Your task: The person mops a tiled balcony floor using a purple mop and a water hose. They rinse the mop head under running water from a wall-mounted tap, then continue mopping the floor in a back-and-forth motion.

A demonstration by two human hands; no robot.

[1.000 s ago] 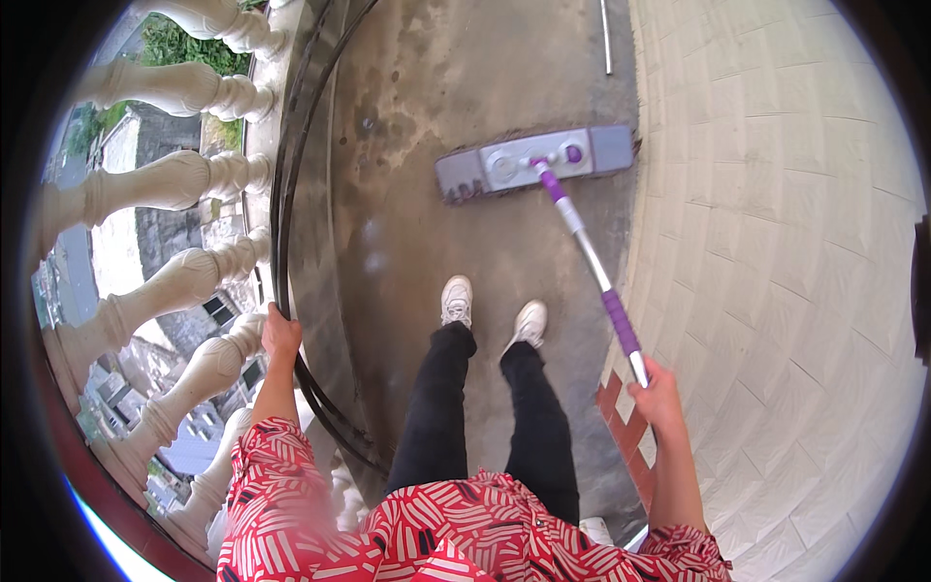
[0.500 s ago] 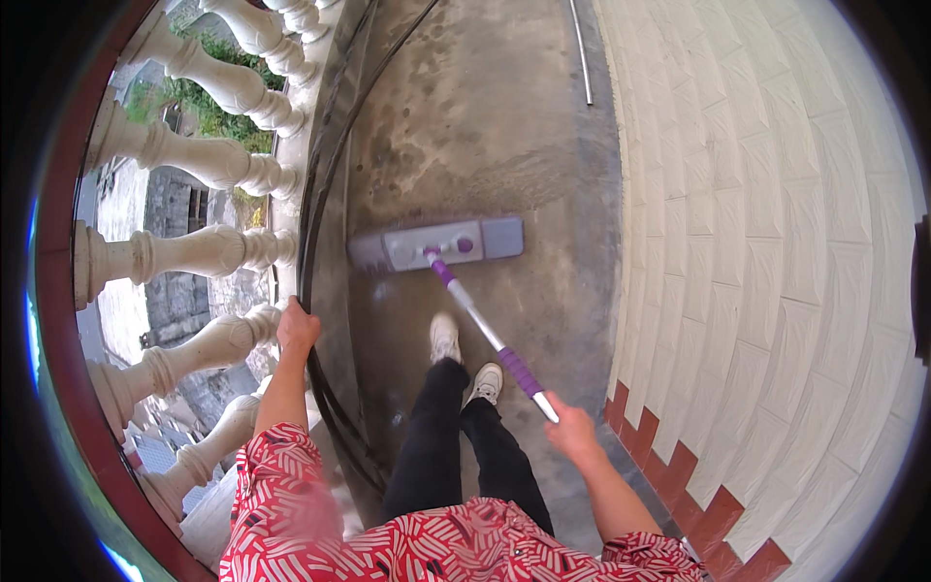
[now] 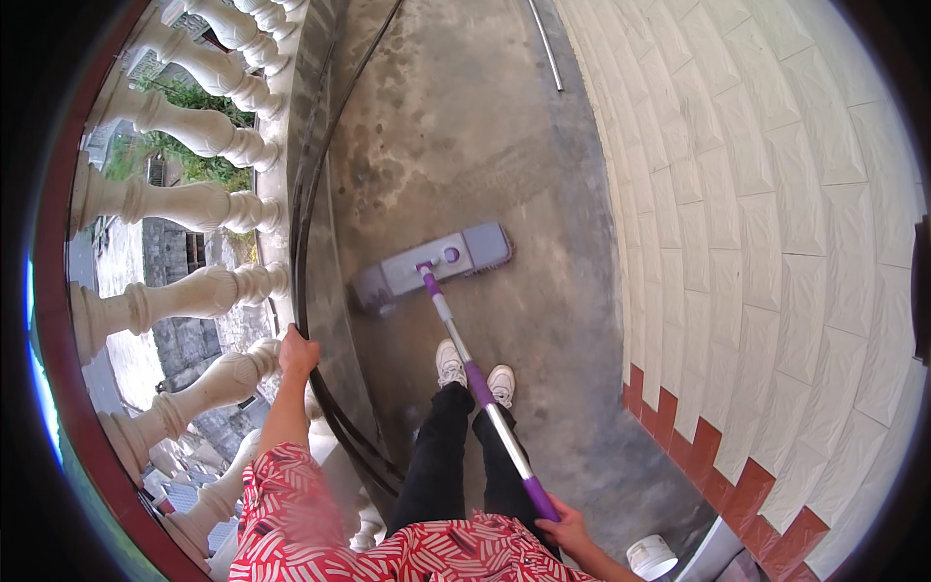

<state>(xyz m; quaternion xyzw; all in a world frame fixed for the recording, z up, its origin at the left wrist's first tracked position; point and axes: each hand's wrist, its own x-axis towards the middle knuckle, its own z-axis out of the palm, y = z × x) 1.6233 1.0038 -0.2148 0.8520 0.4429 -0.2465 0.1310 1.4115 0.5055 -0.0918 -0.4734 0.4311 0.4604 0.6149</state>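
A flat mop [image 3: 402,274] with a grey rectangular head lies on the wet-looking concrete floor in front of my feet, its left end blurred and turned toward me. From it a silver and purple pole slants down to my right hand [image 3: 567,529], which is closed around the purple grip at the top end, close to my right hip. On the left, my left hand [image 3: 299,352] is closed at the black cables [image 3: 303,228] that run along the balustrade's base; the fingertips are partly hidden. My white shoes [image 3: 451,364] stand between the mop head and me.
White balusters [image 3: 208,291] line the left side, with a drop beyond them. A pale tiled wall [image 3: 718,223] with reddish-brown tiles [image 3: 698,441] along its lower edge bounds the right. A metal rod [image 3: 546,44] lies ahead by the wall. A white bucket [image 3: 652,557] stands at the lower right.
My right hand has come back toward my body, drawing the pole closer. The mop head has tilted, its left end nearer me. The view has shifted, bringing the bucket into sight.
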